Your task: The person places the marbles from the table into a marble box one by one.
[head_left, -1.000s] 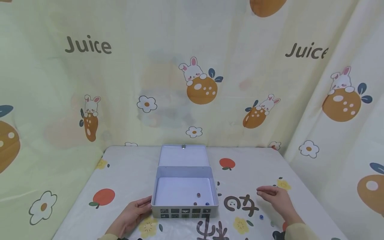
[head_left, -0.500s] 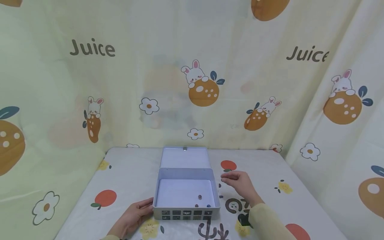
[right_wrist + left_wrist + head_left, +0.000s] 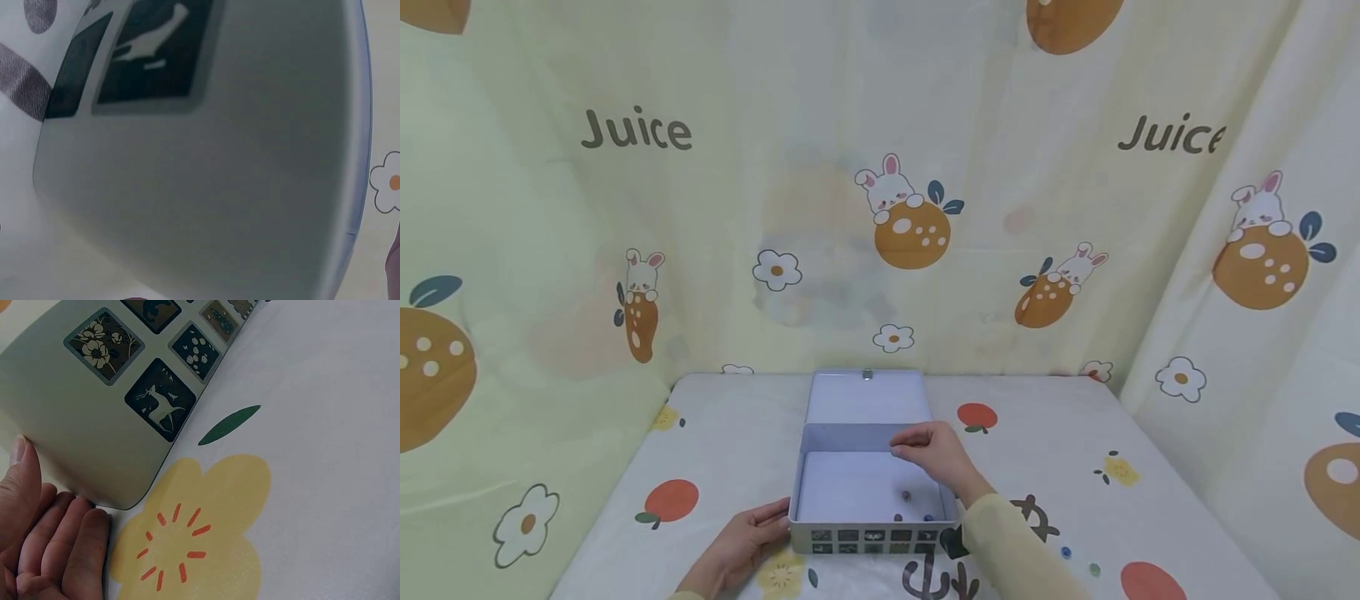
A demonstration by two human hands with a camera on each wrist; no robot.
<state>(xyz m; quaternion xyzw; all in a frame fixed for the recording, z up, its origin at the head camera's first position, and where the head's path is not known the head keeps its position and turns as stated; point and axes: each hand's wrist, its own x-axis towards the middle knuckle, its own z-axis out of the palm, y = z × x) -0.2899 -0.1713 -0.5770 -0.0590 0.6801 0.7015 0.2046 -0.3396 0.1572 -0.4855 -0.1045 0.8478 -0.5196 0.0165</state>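
Note:
In the head view an open rectangular tin box [image 3: 832, 537] stands on the table, its lid [image 3: 868, 398] tipped back. Small round beads lie on its white floor: a brown bead [image 3: 906, 496], another brown one and a blue bead [image 3: 928, 518]. My left hand [image 3: 747, 537] rests against the box's left side; the left wrist view has its thumb [image 3: 19, 465] at the wall near the corner. Over the right part of the box, my right hand [image 3: 936, 454] brings thumb and fingertips together in a pinch; I cannot tell exactly which small thing sits there.
A blue bead [image 3: 1066, 552] and a pale green bead [image 3: 1095, 570] lie on the printed tablecloth [image 3: 730, 450] right of the box. A printed curtain [image 3: 820, 183] hangs behind the table and along both sides. The box wall [image 3: 219, 187] fills most of the right wrist view.
My right hand has moved left from the table's right side to over the box, fingertips still pinched. The left hand stays at the box's side. The beads inside look unchanged.

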